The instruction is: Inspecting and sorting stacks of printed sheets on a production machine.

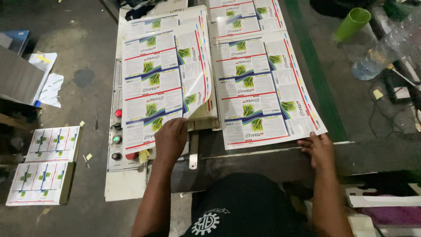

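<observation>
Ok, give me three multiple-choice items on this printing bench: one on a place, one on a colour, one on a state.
1. Where does the right hand rest?
A. on the near right corner of the right printed sheet
B. on the green cup
C. on the floor

2. What colour is the cup at the upper right?
A. red
B. green
C. white

3. How does the left printed sheet lie under the left hand?
A. rolled into a tube
B. torn in half
C. its right edge curled up

Answers: 1 A, fingers lie on that corner. 2 B, it is plainly green. 3 C, the edge lifts off the stack.
</observation>
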